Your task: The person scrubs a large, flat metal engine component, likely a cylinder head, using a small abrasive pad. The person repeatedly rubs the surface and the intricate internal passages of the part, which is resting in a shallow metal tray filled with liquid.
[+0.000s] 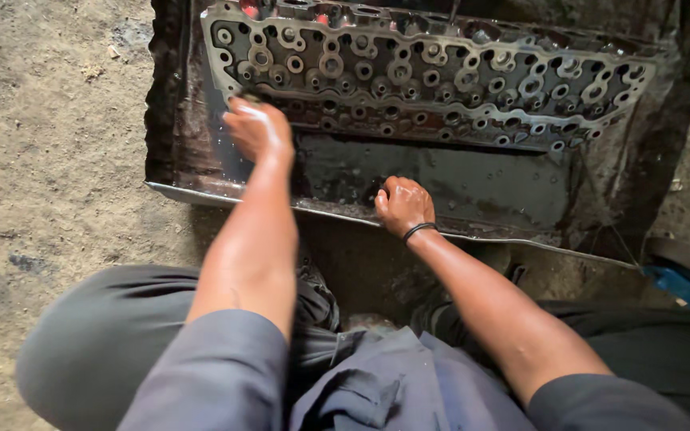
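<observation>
Cylinder head (433, 80), grey metal studded with ports and bolt holes, leans on edge in a shallow tray (201, 191) of dark oily liquid on the dirt floor (49, 144). Left hand (257, 128), fingers curled shut on something small I cannot make out, presses its lower left edge. Right hand (402, 205), fingers bent, rests in the liquid; steadier scrubbing probably needs it bracing the casting

I see a long grey metal cylinder head (433, 76), full of round holes, standing tilted in a dark oily tray (441, 187).
</observation>
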